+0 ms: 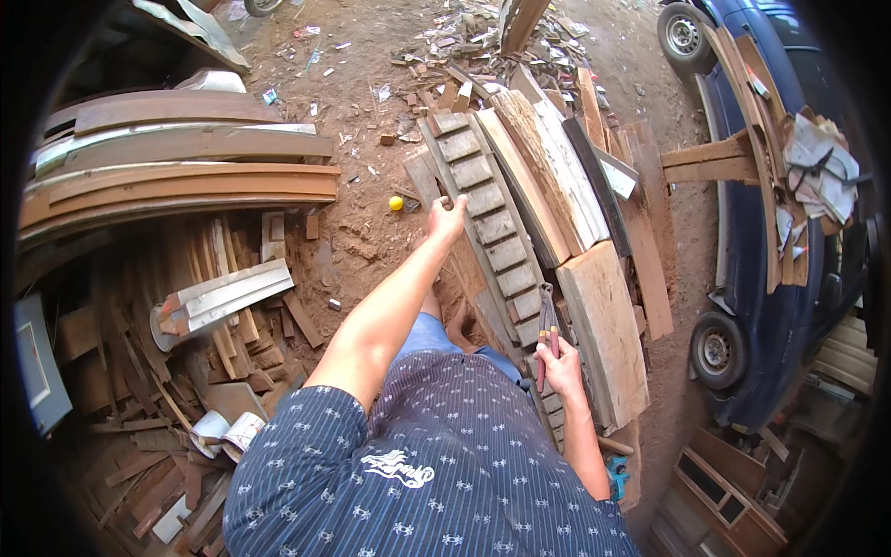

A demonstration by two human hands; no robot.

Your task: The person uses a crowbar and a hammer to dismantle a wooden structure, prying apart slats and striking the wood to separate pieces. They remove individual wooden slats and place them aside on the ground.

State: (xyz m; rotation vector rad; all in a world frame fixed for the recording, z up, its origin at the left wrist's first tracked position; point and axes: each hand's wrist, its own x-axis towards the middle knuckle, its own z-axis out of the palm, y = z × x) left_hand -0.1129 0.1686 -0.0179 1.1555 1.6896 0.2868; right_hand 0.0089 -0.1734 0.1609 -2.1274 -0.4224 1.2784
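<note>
A long weathered wooden piece with a row of grey crosswise slats [498,226] lies in front of me, running from the far middle toward my right side. My left hand [447,219] is closed round its left edge near the far end, the fingertips partly hidden. In my right hand [561,368] is a pair of pliers [548,317] with red and yellow handles. Their dark metal jaws point away from me, over the slats. A thick pale plank [601,325] lies just right of the pliers.
More boards [543,167] lie to the right of the slatted piece. Stacked planks [186,181] and loose scrap wood fill the left. A small yellow ball [395,203] is on the dirt. At right stands a blue vehicle [756,306], with leaning boards [756,139] beside it.
</note>
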